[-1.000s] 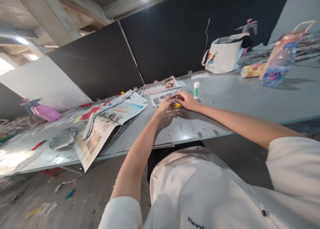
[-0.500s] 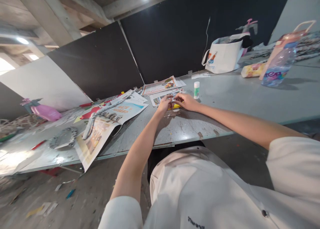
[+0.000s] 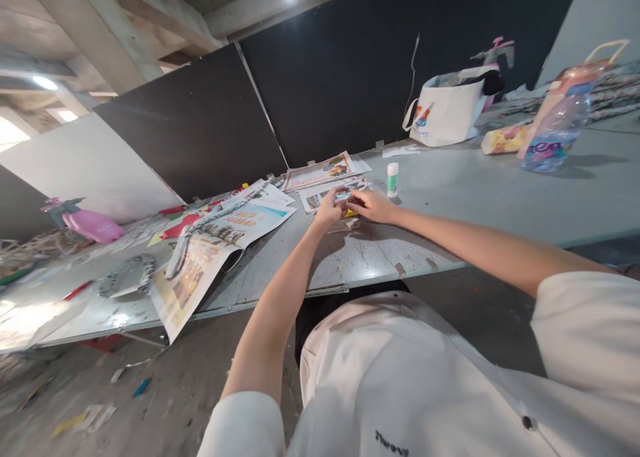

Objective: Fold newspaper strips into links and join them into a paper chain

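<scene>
My left hand (image 3: 331, 208) and my right hand (image 3: 373, 205) meet over the tabletop, fingertips pinched close together. What they hold between them is too small and too covered to name. A yellow object (image 3: 354, 212) shows just under my right fingers, mostly hidden. Close to my left wrist lies a small pale strip (image 3: 345, 224) on the table. Behind the hands is a printed sheet (image 3: 313, 198), and a glue stick (image 3: 393, 180) with a white cap stands upright beyond my right hand.
Magazine pages (image 3: 240, 224) overhang the front edge at left, near a pink spray bottle (image 3: 95, 224). On the right stand a white bag (image 3: 445, 114) and a water bottle (image 3: 557, 134). A black partition (image 3: 340, 77) rises behind the table (image 3: 460, 204).
My fingers have shifted slightly against each other, and the whitish bit seen between them before is now hardly visible. Both arms stay in nearly the same place.
</scene>
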`<state>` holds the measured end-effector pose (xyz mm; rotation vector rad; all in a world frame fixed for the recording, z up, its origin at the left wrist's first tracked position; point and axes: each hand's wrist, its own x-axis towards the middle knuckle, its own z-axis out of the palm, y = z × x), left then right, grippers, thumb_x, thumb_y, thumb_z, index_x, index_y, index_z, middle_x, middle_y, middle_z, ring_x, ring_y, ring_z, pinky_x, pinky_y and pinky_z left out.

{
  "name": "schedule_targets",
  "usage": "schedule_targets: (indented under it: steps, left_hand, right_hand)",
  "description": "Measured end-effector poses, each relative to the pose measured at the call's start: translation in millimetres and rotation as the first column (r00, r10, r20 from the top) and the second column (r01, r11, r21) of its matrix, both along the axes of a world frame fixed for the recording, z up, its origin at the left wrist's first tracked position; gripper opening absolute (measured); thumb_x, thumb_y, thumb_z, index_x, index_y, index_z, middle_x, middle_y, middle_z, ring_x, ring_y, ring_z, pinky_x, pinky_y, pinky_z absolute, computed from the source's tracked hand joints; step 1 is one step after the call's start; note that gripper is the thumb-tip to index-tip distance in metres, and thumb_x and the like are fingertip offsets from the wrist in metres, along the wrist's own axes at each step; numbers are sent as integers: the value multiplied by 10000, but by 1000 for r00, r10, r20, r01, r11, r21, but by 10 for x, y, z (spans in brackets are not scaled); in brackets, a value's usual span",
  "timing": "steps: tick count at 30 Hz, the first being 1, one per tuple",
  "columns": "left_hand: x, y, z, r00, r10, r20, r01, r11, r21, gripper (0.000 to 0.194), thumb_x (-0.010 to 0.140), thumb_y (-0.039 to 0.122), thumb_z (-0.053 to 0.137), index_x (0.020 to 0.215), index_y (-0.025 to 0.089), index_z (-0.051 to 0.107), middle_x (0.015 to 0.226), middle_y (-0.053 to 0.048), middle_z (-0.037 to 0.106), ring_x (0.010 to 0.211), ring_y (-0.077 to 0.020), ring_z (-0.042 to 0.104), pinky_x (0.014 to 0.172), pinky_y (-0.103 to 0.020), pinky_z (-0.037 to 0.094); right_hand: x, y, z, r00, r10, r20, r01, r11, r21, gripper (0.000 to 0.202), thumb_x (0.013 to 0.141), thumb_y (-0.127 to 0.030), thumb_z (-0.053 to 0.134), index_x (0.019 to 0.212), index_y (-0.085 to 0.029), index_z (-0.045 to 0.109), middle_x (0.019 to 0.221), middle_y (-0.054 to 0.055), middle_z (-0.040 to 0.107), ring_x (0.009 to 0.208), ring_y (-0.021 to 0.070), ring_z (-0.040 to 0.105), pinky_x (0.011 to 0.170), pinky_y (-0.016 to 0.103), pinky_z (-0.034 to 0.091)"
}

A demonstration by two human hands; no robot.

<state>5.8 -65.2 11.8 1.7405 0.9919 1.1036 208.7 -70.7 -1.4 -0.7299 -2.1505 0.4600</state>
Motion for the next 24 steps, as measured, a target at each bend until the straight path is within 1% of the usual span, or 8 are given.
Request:
schedule_targets:
  steps: [3,8,13,16,18,20,22,24]
  left_hand:
    - [-3,-38,0,997,-69,-36,69,998,5,526,868,109,620,1389,166,655,610,73,512,529,-116,500,627,-265,425]
    - [-30,-76,-3,983,-123,-135,132,990,59,597,791,122,604,1384,148,676,629,23,584,598,-182,608,685,-318,525]
    - [-4,-57,-12,989,-91,-119,90,996,-17,497,822,170,649,1317,164,692,605,23,589,579,-192,637,650,-301,507]
    - [-10,-47,65,993,-70,-98,63,996,-69,388,893,220,623,1271,177,696,592,20,603,563,-190,626,618,-283,485]
    - [-79,-33,161,994,36,-100,-39,999,-20,317,955,250,568,1234,190,706,581,17,609,562,-185,610,627,-277,489]
    - [-211,-11,266,959,258,-120,-249,964,89,282,980,239,544,1200,212,718,593,15,624,575,-180,605,657,-271,491]
    - [-381,14,347,856,485,-178,-455,871,188,286,987,196,526,1191,214,726,635,-13,660,644,-206,660,729,-299,515]
    - [-544,35,377,741,611,-280,-565,792,233,264,1000,190,547,1191,199,730,777,-91,746,811,-262,747,840,-356,541]
  right_hand:
    - [13,14,-3,998,-12,57,12,1000,-11,603,1104,-748,510,913,-206,691,779,49,718,703,208,618,705,349,414]
    - [13,25,-9,992,80,96,-74,995,-65,622,1118,-715,478,1018,-209,826,955,88,846,852,247,753,787,352,497]
    - [-11,36,-13,994,72,84,-71,997,-12,567,1126,-643,500,970,-210,831,938,94,856,826,239,761,789,354,501]
    - [-25,35,-14,995,33,93,-36,999,36,552,1139,-603,483,926,-201,796,876,88,826,754,218,708,743,346,458]
    - [-31,31,-13,994,-26,105,19,997,70,542,1134,-589,482,853,-200,735,793,74,771,699,202,643,708,344,411]
    - [-32,24,-11,990,-69,123,58,994,88,539,1129,-585,483,774,-214,647,716,52,696,672,189,581,690,344,373]
    - [-28,12,-9,987,-73,145,60,994,96,547,1130,-594,472,734,-231,571,678,35,638,666,183,542,688,344,356]
    - [-20,0,-7,986,-54,160,39,994,100,557,1133,-617,455,730,-242,535,676,28,615,670,186,532,689,344,354]
